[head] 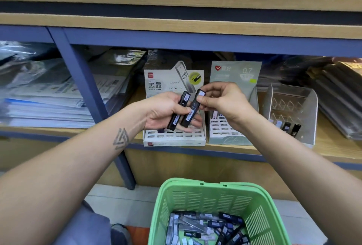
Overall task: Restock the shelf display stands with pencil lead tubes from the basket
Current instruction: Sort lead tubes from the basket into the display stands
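The left hand point(164, 111) holds two black lead tubes point(178, 113), the right hand point(221, 101) pinches the top of one, before three display stands point(174, 139).

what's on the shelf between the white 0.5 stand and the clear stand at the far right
In the head view, the pale green 0.7 stand sits between the white stand and the clear stand, partly hidden by the right hand.

Left grip point(166, 111) and right grip point(219, 99) apparently both pinching.
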`<state>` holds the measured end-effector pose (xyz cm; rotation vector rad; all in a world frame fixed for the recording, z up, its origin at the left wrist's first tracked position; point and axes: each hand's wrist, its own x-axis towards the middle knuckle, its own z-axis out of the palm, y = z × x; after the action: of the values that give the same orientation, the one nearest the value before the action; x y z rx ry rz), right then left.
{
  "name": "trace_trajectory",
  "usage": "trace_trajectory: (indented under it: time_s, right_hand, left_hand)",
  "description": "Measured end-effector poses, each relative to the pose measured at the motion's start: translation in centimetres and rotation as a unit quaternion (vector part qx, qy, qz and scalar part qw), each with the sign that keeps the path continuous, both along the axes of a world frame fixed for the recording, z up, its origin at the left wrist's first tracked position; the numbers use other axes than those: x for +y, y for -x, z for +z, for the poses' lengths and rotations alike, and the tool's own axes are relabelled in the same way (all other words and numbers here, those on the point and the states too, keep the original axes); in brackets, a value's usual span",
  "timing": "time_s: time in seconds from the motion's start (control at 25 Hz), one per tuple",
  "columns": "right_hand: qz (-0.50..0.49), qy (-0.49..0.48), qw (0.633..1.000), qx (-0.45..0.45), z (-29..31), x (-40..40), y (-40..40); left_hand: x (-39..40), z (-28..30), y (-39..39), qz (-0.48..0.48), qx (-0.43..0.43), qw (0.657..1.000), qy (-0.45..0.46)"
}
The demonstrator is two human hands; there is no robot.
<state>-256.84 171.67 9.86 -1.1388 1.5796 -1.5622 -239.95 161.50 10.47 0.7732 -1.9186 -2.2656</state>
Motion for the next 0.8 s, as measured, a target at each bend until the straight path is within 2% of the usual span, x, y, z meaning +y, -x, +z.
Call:
trace_trajectory:
  time_s: [0.16, 0.28, 0.44, 0.52, 0.64, 0.72, 0.8]
  right_hand:
    - [0.049, 0.008, 0.997, -0.053, 0.9, -1.0, -2.0]
    - [0.065, -0.001, 0.994, -0.093, 1.5, -2.0, -3.3]
    - [0.011, 0.014, 1.000, 0.003, 1.5, -3.7, -4.9]
    - [-0.009, 0.022, 0.999, 0.031, 1.4, -4.0, -5.0]
    - [-0.009, 0.021, 0.998, 0.064, 1.2, -3.6, -4.6]
    - [-0.008, 0.020, 0.996, 0.090, 0.9, -3.4, -4.6]
    - [-0.008, 0.008, 0.988, 0.152, 0.7, -3.5, -4.6]
  left_hand:
    - [-1.3, 0.5, -2.8, 0.003, -0.004, 1.000, -0.003]
    - [-2.5, 0.6, -4.1, 0.065, 0.002, 0.997, 0.053]
    - [-3.3, 0.5, -5.3, 0.109, -0.007, 0.989, 0.099]
    - [-3.3, 0.6, -6.0, 0.102, -0.045, 0.987, 0.112]
    - [-3.7, 0.6, -6.8, 0.093, -0.121, 0.967, 0.204]
    - [-3.9, 0.7, -6.8, 0.110, -0.126, 0.958, 0.233]
    - [-4.0, 1.0, -6.4, 0.142, -0.115, 0.952, 0.247]
